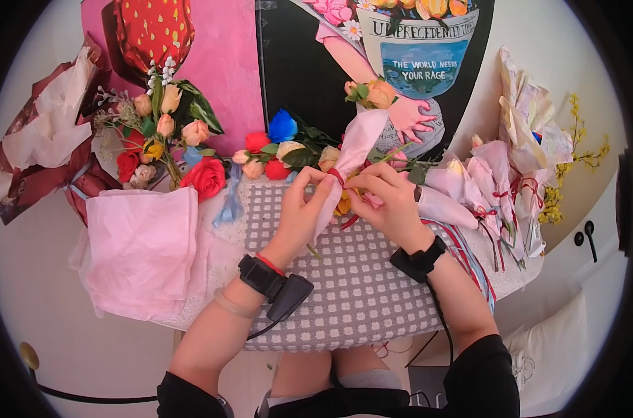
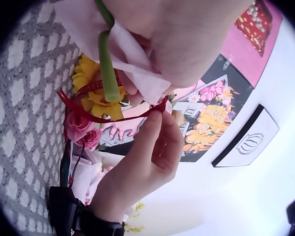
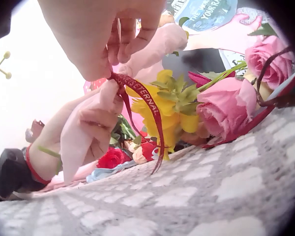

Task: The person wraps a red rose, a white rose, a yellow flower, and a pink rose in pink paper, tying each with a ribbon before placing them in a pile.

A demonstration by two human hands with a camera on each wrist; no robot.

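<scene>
A small bouquet of peach roses [image 1: 380,94] in pale pink wrapping paper [image 1: 365,136] stands tilted above the checked cloth. My left hand [image 1: 301,212] grips the bouquet at its narrow waist, and the green stem [image 2: 107,69] sticks out below the paper. A dark red ribbon with printed lettering [image 3: 152,108] goes round that waist, its tails hanging down. My right hand [image 1: 390,205] pinches the ribbon between thumb and fingers, close beside the left hand. Behind the ribbon lie yellow flowers [image 3: 162,115] and pink roses [image 3: 231,110].
A stack of pink paper sheets [image 1: 142,251] lies at the left of the table. Loose roses [image 1: 205,177] and a dark red wrapped bouquet [image 1: 51,146] are behind it. Several wrapped flowers [image 1: 484,181] and striped ribbons [image 1: 470,258] are at the right. Paintings [image 1: 226,70] stand at the back.
</scene>
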